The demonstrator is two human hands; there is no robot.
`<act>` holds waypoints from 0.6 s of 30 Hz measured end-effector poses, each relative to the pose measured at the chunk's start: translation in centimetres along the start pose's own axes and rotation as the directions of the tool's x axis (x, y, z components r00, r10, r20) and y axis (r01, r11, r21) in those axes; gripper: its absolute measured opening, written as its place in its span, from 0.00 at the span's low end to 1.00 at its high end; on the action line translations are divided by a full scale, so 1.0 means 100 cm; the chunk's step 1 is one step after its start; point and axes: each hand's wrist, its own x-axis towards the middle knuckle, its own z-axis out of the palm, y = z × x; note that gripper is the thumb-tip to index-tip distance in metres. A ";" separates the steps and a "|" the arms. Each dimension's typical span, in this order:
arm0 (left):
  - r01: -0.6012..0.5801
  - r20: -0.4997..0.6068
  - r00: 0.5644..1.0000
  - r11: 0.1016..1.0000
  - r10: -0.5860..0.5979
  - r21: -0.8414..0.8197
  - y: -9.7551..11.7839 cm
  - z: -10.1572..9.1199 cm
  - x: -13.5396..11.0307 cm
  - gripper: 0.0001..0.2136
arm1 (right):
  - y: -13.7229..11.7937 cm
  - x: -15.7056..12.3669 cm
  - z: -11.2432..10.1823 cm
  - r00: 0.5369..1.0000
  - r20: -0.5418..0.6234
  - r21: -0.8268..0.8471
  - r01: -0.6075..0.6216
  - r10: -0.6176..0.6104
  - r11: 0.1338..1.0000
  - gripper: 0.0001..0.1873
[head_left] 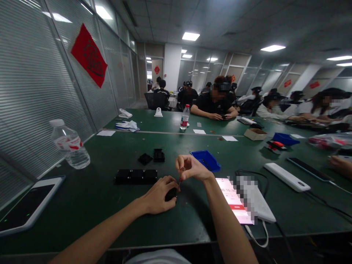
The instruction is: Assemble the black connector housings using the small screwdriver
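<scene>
My left hand rests on the green table with its fingers closed round a small black part. Just above it, my right hand pinches a thin tool with a small metal tip, which points down at the black part. A row of three joined black blocks lies just left of my hands. Two more small black pieces sit farther back. A blue tray stands right behind my right hand.
A water bottle lies at the left, with a tablet near the front left edge. A lit phone, a white power bank and cables lie to the right. Several people sit at the far end and right side.
</scene>
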 end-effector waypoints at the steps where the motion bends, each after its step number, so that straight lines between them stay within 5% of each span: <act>1: 0.001 0.001 1.000 1.000 -0.001 -0.002 0.000 0.000 0.000 0.13 | 0.000 0.000 0.000 1.000 0.001 0.006 -0.004 0.004 1.000 0.24; 18: -0.027 -0.006 1.000 1.000 0.027 -0.012 -0.003 0.001 0.000 0.09 | 0.003 -0.010 -0.011 0.980 0.188 0.039 -0.070 0.062 0.997 0.17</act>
